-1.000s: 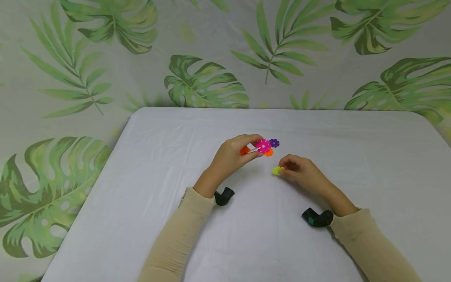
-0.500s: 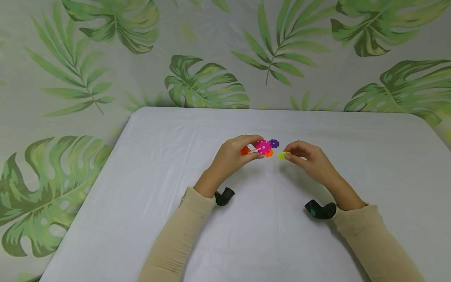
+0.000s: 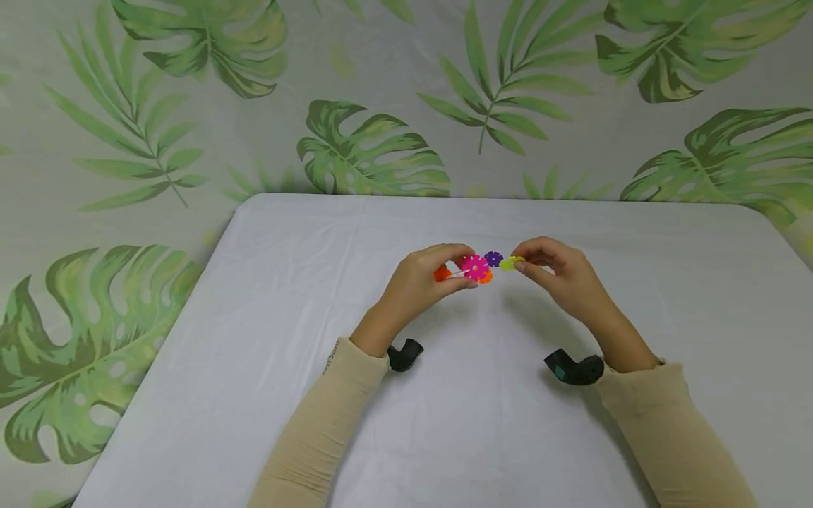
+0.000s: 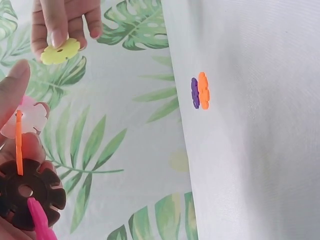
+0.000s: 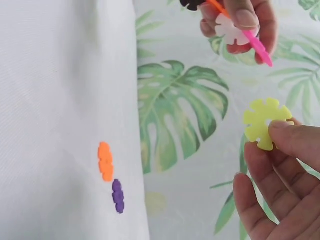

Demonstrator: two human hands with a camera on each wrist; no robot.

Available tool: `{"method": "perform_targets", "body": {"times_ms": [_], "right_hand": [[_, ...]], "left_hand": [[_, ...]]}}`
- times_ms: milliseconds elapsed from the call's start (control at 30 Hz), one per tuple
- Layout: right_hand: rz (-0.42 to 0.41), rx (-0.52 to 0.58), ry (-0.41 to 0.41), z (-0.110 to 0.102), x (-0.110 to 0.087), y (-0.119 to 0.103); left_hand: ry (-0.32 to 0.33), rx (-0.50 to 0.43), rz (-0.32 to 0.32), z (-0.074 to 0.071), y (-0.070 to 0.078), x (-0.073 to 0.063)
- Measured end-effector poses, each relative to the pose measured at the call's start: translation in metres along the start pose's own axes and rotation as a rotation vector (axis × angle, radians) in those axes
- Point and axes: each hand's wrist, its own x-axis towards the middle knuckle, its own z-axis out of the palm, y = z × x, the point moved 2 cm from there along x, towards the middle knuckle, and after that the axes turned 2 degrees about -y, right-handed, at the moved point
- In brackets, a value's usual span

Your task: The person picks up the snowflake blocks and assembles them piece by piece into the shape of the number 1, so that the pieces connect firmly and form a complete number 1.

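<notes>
My left hand (image 3: 417, 277) grips a joined group of notched snowflake discs, held up over the table. In that group, the left wrist view shows a black disc (image 4: 52, 192), an orange disc (image 4: 19, 145) edge-on, a white disc (image 4: 37, 122) and a pink disc (image 4: 41, 222); fingers hide part of it. Between thumb and fingers, my right hand (image 3: 565, 279) pinches a yellow disc (image 5: 260, 120) by its edge, apart from the group. A loose orange disc (image 5: 105, 161) and a purple disc (image 5: 118, 196) lie close together on the white cloth.
White cloth covers the table (image 3: 406, 437), whose far edge meets a leaf-patterned backdrop (image 3: 381, 42). Black wrist cameras (image 3: 405, 354) sit at both cuffs, low over the cloth.
My right hand has raised the yellow disc away from me, up beside the purple disc in the head view. The left hand with its group has stayed nearly still.
</notes>
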Motion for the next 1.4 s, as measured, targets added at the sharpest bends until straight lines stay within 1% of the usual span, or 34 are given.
{"method": "perform_targets", "body": {"times_ms": [33,133,167,267,367,500,633,1033,1200,1333,1400], "right_hand": [[-0.01,0.007,0.004,0.0,0.001,-0.001],[-0.031,0.03,0.015,-0.001,0.003,-0.017],[-0.035,0.04,0.018,-0.002,0.004,-0.018],[-0.051,0.067,0.028,-0.001,0.006,-0.021],[-0.078,0.111,0.034,0.0,0.007,-0.012],[-0.107,0.148,0.033,0.003,0.008,-0.015],[-0.115,0.153,0.029,0.005,0.009,-0.016],[-0.11,0.137,0.027,0.009,0.008,-0.012],[-0.122,0.13,0.072,0.009,0.008,-0.015],[-0.123,0.146,0.117,0.011,0.007,-0.017],[-0.131,0.151,0.124,0.011,0.007,-0.022]], "left_hand": [[0.0,0.003,0.0,0.0,0.0,0.0],[-0.003,0.007,-0.004,0.001,0.0,0.0],[-0.005,0.008,-0.008,0.001,0.0,0.0],[-0.008,0.009,-0.017,0.001,0.0,0.0],[-0.01,0.013,-0.021,0.001,0.001,0.0],[-0.012,0.009,-0.014,0.001,0.001,0.0],[-0.009,-0.003,-0.006,0.001,0.0,0.0],[-0.01,0.019,-0.005,0.002,0.001,0.0],[-0.014,0.017,0.01,0.003,0.002,0.0],[-0.012,0.006,0.006,0.003,0.002,0.0],[-0.009,0.003,0.002,0.003,0.003,0.0]]}}
